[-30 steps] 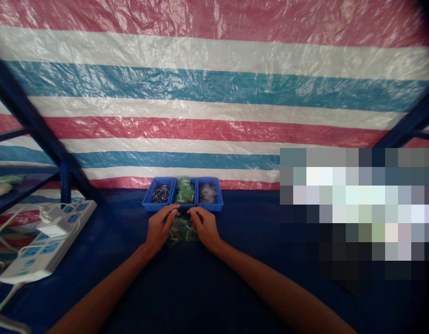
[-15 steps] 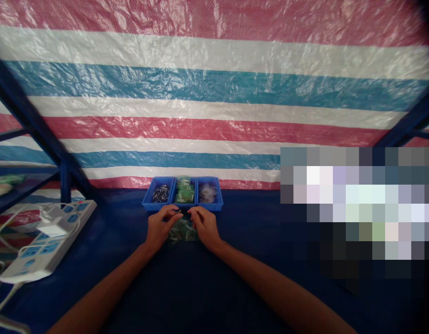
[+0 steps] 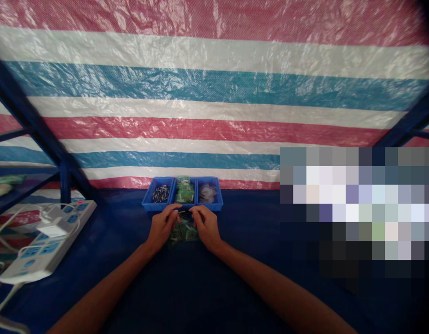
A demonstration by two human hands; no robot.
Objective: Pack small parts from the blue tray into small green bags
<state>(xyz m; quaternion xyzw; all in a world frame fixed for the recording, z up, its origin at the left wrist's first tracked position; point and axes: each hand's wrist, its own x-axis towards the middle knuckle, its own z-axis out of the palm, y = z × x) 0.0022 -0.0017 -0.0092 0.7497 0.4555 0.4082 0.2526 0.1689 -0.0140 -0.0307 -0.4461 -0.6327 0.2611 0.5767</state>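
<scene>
Both bare forearms come in from the bottom of the view to a left hand [image 3: 162,227] and a right hand [image 3: 206,227], held close together over the dark blue tabletop [image 3: 256,287]. Their fingers are curled and pressed inward, and the fingertips of each hand seem to pinch one end of a thin yellowish pin [image 3: 182,211], though it is too small to make out clearly. Just below the fingers lies a loose heap of small green-and-clear plastic packets [image 3: 183,233]. At 12 o'clock, just beyond the hands, stands a bright blue plastic three-compartment tray [image 3: 182,208]: dark metal pins fill the left compartment, green packets the middle, and clear plastic bags the right. At 9 o'clock, a white multi-socket power strip [image 3: 43,243] lies on the tabletop with a white plug adapter [image 3: 54,223] in it, and a dark blue steel frame [image 3: 64,183] rises behind it. A red, white and teal striped tarpaulin [image 3: 214,93] hangs across the far side, while a pixelated patch hides the area at 3 o'clock
</scene>
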